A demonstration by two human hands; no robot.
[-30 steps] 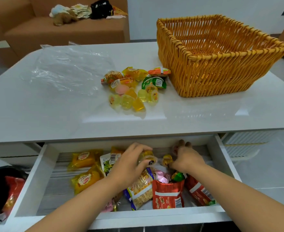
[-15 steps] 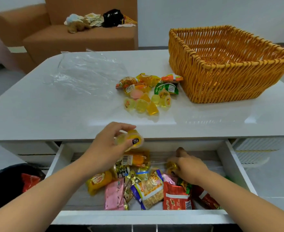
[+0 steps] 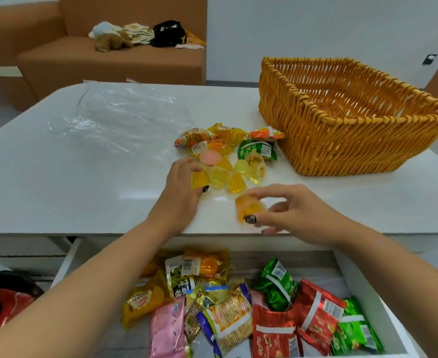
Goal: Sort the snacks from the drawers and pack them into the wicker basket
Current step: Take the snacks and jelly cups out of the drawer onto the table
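Observation:
A pile of jelly cups and small snack packets lies on the white table, left of the empty wicker basket. My left hand rests at the pile's near left edge, its fingers curled around a yellow jelly cup on the table. My right hand pinches an orange jelly cup just above the table's front edge, near the pile. Below, the open drawer holds several packets in red, green, pink and yellow.
A clear plastic bag lies flat on the table's far left. A brown sofa with a plush toy and a black bag stands behind. A dark bin with red packaging sits at the lower left.
Both hands rose from the drawer to the table top. The left hand carried its jelly cup to the pile, and the right hand came up holding an orange jelly cup.

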